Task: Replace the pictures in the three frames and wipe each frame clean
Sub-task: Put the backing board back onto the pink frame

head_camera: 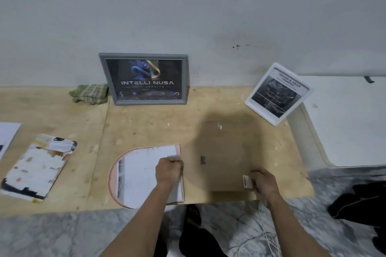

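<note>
Head view: left hand (169, 170) pinches the right edge of the arched pink frame (146, 175), flat near the plywood board's (62, 110) front edge. Right hand (264, 180) grips the brown backing board (221, 165) beside it. Grey frame (144, 79) leans on the wall; bare board between.

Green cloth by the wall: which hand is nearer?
Left. The left hand grips the paper on the arched frame, below and right of the green cloth. The right hand holds the backing board farther right.

Left hand (169, 170), right hand (263, 180) curled.
</note>
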### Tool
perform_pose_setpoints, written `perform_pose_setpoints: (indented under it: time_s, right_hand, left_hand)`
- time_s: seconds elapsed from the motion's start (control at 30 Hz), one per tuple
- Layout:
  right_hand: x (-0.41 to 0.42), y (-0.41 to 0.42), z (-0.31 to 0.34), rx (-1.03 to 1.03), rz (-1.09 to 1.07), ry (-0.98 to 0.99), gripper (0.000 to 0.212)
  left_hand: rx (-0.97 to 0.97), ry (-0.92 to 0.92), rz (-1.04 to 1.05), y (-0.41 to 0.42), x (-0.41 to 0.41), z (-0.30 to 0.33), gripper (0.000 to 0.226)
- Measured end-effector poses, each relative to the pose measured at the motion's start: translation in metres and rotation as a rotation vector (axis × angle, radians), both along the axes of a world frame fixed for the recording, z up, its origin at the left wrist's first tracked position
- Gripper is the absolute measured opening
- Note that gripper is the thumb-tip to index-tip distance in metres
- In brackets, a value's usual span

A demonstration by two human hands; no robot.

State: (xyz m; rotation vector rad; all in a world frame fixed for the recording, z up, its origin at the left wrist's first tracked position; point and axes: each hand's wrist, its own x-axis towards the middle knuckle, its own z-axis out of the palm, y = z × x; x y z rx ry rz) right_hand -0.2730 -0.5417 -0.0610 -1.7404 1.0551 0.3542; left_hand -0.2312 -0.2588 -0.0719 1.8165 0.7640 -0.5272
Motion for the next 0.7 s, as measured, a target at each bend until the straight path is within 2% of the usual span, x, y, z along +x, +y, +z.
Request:
perform_pose_setpoints:
  time_s: [0.13, 0.2, 0.27, 0.33, 0.4, 0.57, 0.7]
  right_hand:
    - [0.023, 0.074, 0.001, 0.070, 0.124, -0.052, 0.021]
    - [0.029, 0.116, -0.003, 0.127, 0.196, -0.035, 0.023]
    - [0.028, 0.150, -0.008, 0.142, 0.268, -0.016, 0.026]
    - [0.023, 0.175, -0.013, 0.115, 0.323, -0.018, 0.030]
    - [0.014, 0.190, -0.018, 0.072, 0.358, -0.017, 0.032]
    - [-0.011, 0.204, -0.020, -0.065, 0.404, 0.010, 0.033]
    - [-0.022, 0.204, -0.018, -0.085, 0.407, 0.031, 0.033]
  left_hand:
    - [0.083, -0.001, 0.142, 0.078, -0.008, 0.001, 0.033]
    - [0.128, 0.000, 0.213, 0.120, -0.019, 0.003, 0.028]
    - [0.151, 0.000, 0.283, 0.153, -0.030, 0.005, 0.010]
    - [0.140, 0.009, 0.341, 0.179, -0.040, 0.003, 0.014]
    - [0.130, 0.007, 0.346, 0.195, -0.048, 0.000, 0.012]
    - [0.112, 0.009, 0.297, 0.208, -0.058, -0.007, 0.031]
    - [0.110, 0.017, 0.222, 0.214, -0.064, -0.015, 0.022]
